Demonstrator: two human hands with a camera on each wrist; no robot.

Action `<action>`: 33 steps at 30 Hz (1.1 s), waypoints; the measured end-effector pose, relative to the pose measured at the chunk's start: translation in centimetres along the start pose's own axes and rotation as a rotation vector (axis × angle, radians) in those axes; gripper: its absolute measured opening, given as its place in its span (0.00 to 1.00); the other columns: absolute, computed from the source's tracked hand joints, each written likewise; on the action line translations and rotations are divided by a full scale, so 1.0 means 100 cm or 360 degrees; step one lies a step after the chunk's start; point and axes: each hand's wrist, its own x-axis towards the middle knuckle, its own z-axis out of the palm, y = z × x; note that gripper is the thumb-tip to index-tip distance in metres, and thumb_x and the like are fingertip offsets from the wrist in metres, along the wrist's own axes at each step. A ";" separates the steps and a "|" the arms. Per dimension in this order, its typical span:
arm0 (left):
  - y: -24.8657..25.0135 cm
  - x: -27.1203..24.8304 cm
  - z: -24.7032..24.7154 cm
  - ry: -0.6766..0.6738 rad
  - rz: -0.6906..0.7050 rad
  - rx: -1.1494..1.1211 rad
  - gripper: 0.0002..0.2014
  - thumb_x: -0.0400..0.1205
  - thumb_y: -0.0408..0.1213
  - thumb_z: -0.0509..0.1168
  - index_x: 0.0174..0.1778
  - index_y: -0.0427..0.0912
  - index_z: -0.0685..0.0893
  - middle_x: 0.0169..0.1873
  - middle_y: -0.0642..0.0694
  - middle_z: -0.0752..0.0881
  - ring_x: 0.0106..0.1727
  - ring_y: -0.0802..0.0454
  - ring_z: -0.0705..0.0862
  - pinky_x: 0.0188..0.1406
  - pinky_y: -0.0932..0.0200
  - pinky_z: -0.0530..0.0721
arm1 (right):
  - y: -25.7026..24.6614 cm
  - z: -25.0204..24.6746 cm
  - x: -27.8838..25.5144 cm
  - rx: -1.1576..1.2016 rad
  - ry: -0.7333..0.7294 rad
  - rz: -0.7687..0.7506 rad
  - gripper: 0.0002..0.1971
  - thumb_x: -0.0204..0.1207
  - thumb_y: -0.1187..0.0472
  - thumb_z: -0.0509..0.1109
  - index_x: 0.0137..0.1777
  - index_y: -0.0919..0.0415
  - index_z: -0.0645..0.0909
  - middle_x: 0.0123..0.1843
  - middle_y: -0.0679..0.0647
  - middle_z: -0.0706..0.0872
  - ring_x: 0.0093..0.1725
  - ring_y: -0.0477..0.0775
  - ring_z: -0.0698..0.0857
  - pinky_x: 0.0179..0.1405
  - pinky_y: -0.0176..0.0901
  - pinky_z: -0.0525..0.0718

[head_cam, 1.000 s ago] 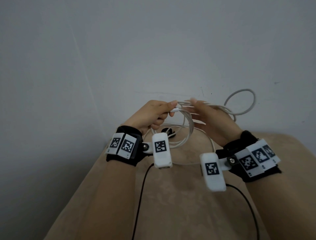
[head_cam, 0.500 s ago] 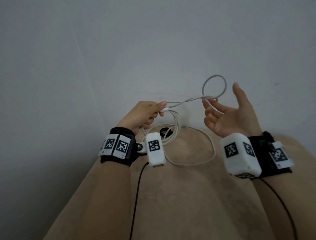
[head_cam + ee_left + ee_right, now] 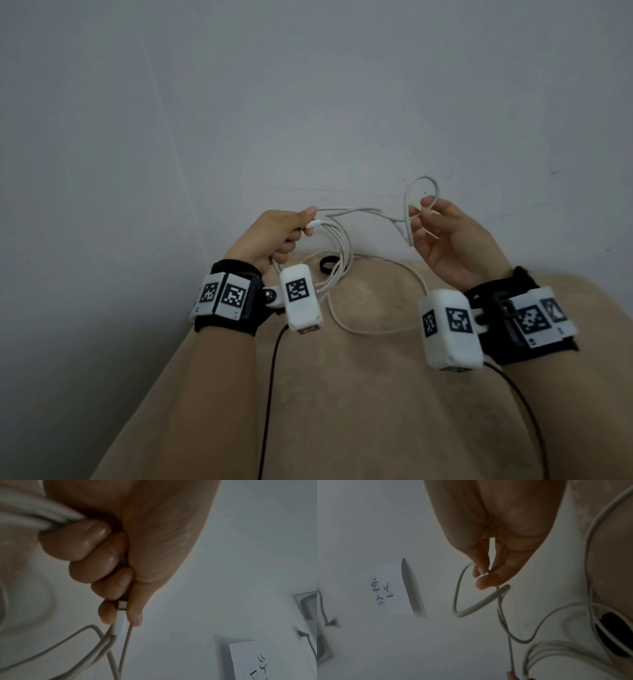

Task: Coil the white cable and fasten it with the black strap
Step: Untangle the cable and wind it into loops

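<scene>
While coiling, keep each new turn matched to the bundle.
Left hand (image 3: pixel 274 236) fisted around the gathered loops of the white cable (image 3: pixel 342 260), thumb and forefinger pinching 1 white plug (image 3: pixel 121 622) on top. Right hand (image 3: pixel 445 240) raised near the wall, thumb and fingertips (image 3: pixel 485 582) pinching a small twisted loop of the free end. Rest of the cable sagging onto the beige cushion (image 3: pixel 359 394); black strap (image 3: pixel 328 265) lying there behind the hanging loops, untouched. Best untwist the small kink first, then lay the slack into the left fist at equal loop size, never loosening that pinch, or the turns probably spill.
</scene>
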 end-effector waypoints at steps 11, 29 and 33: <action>0.007 -0.002 0.005 0.0044 0.0103 0.0061 0.18 0.83 0.49 0.64 0.33 0.40 0.81 0.16 0.57 0.63 0.17 0.60 0.56 0.14 0.67 0.54 | -0.001 0.013 -0.010 -0.0438 -0.0001 -0.0110 0.16 0.74 0.52 0.72 0.33 0.63 0.78 0.34 0.56 0.79 0.35 0.55 0.83 0.49 0.50 0.88; 0.012 -0.006 -0.009 0.0226 0.0160 -0.0252 0.17 0.84 0.47 0.63 0.33 0.41 0.78 0.17 0.57 0.62 0.16 0.61 0.56 0.13 0.67 0.53 | 0.007 -0.024 0.014 -0.1329 0.0319 -0.0375 0.18 0.80 0.79 0.57 0.69 0.74 0.71 0.46 0.66 0.87 0.35 0.52 0.90 0.38 0.40 0.89; 0.009 -0.005 -0.014 0.0300 0.0096 -0.0308 0.17 0.84 0.47 0.63 0.34 0.40 0.77 0.16 0.57 0.63 0.15 0.61 0.56 0.13 0.68 0.53 | 0.002 -0.028 0.016 -0.1353 0.0425 -0.0507 0.10 0.81 0.73 0.61 0.56 0.72 0.82 0.33 0.56 0.84 0.19 0.39 0.78 0.23 0.31 0.81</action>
